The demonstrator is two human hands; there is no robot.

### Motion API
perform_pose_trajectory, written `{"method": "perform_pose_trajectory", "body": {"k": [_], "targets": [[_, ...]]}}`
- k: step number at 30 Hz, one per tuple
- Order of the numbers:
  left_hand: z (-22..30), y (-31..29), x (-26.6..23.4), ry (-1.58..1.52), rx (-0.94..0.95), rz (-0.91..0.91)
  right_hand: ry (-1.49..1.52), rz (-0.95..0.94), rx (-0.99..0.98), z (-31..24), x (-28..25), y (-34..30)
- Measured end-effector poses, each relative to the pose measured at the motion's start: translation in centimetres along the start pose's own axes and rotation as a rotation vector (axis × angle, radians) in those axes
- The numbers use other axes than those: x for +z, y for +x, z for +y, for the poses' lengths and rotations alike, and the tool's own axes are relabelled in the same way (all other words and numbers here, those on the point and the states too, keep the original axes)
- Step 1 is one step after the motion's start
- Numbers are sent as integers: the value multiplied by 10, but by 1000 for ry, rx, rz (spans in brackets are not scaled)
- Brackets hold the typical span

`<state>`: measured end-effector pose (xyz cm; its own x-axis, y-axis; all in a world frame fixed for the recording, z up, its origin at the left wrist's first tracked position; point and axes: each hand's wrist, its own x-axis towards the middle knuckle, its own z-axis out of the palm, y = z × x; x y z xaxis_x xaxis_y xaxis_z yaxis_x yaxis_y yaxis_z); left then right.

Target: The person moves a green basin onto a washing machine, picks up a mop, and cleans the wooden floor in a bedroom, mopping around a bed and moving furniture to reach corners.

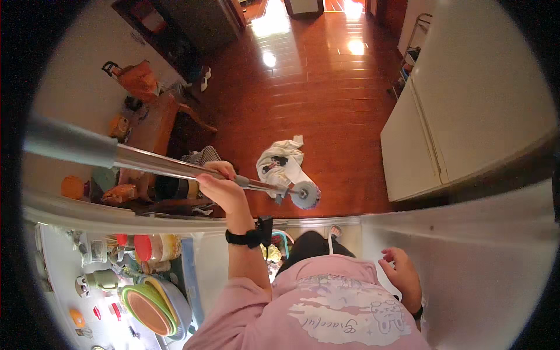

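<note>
Mop (pixel 175 168) in L hand (pixel 226 191), grip wrapped rnd pole (pixel 151 163); head (pixel 306 195) overlaps white garment (pixel 282 162) in view, contact unclear. R hand (pixel 401 273) rt of mop, fingers loosely spread. Flr (pixel 344 111) beyond mop, white cabinet (pixel 472 105) to its rt, tabletop (pixel 153 125) left.

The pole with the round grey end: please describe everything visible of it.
The pole is shiny, metal-looking, with a thick grey sleeve, a grey collar and a round grey end. It slants from upper left, held in the left hand. Its end overlaps the white garment in view; contact is unclear.
</note>
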<state>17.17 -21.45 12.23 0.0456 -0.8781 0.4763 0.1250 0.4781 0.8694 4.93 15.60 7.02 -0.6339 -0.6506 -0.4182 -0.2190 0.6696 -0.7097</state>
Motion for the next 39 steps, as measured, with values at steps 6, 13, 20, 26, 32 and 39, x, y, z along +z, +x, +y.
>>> {"method": "perform_pose_trajectory", "body": {"k": [6, 13, 20, 26, 32, 39], "targets": [[-25, 81, 18, 39, -61, 250, -79, -43, 12, -51, -15, 75], [-86, 169, -7, -30, -110, 525, -176, -84, -5, -104, 0, 175], [-157, 231, -59, -29, -128, 561, -387, -247, -134, -188, 38, 310], [-194, 253, -96, 51, -50, 567, -494, -201, -276, -230, 55, 407], [-187, 266, -116, 92, 10, 643, -718, -274, -428, -299, 60, 470], [-195, 278, -127, 115, 21, 753, -653, -341, -649, -355, 85, 549]]}}
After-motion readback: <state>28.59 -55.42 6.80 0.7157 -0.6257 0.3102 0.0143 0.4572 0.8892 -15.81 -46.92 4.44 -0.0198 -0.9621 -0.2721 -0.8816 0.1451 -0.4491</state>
